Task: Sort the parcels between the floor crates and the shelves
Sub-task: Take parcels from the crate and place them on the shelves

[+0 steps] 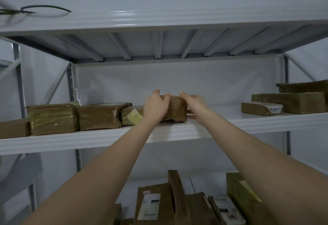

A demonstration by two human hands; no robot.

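Parcel point(176, 108) on middle shelf point(230, 123), near front edge, beside neighbour point(132, 116). Left hand point(155, 106) curled over top; right hand point(195, 105) clasps right end. Risk: uneven grip, parcel tips off edge.

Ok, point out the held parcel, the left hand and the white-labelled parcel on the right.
held parcel point(177, 109): head view, its taped front face.
left hand point(154, 106): head view, back of hand.
labelled parcel point(253, 108): head view, brown front side.
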